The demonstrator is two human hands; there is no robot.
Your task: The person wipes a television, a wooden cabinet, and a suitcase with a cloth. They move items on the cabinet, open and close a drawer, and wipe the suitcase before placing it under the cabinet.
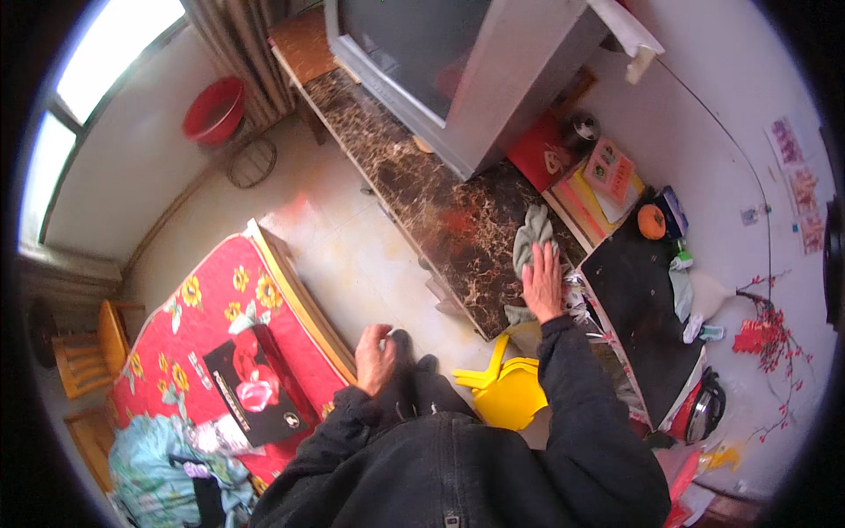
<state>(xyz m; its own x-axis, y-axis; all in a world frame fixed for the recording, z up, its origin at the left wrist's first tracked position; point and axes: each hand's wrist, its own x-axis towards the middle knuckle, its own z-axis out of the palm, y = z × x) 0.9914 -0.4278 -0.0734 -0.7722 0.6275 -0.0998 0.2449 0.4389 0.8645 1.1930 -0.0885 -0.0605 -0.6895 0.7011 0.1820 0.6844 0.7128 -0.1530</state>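
Observation:
Flat against a grey-green cloth (532, 232) lies my right hand (544, 280), fingers stretched forward and pressing it down. The cloth is bunched, and part of it is hidden under the palm. Beneath it is the dark brown marble-patterned top of a low cabinet (432, 218), close to its near right end. My left hand (375, 360) hangs by my left leg, beside the wooden edge of a bed (300, 300). Its fingers are loosely curled, and nothing shows in them.
A large grey television (508, 79) stands on the cabinet. Books (594, 198) are stacked right of the cloth, beside a black-topped surface (643, 297) with an orange round object (651, 222). Below is a yellow dustpan (508, 396). A black box (261, 389) lies on the red floral bedding (198, 317).

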